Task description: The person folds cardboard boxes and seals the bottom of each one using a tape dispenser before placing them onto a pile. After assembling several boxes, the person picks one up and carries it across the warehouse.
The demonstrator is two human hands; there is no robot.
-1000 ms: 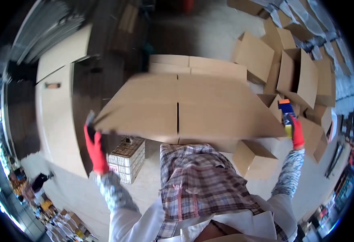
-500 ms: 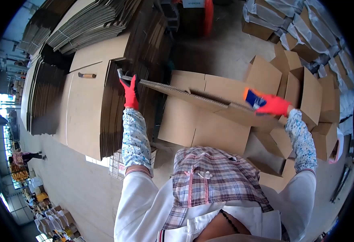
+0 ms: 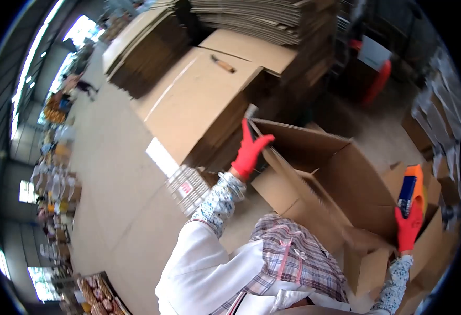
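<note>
My left hand (image 3: 249, 151), in a red glove, grips the near corner of a brown cardboard box (image 3: 364, 184). Its thumb points right, and some of its fingers are hidden behind the board. The box stands opened out into a tilted, hollow shape in front of my apron. In my right hand (image 3: 409, 228), also red-gloved, is an orange and blue handheld tool (image 3: 408, 191), upright beside the box's right side. The tool's exact kind does not show clearly.
Stacked flat cardboard (image 3: 199, 100) stands ahead on the left, with a wooden-handled knife (image 3: 222, 64) on top. A wire-like crate (image 3: 187, 188) sits below it. Opened boxes (image 3: 425, 262) crowd the right. A person (image 3: 78, 84) is far off at left.
The flat folded cardboard has opened into a hollow box. My view has swung left and tilted. My right hand, still with the tool, is now lower at the box's right side.
</note>
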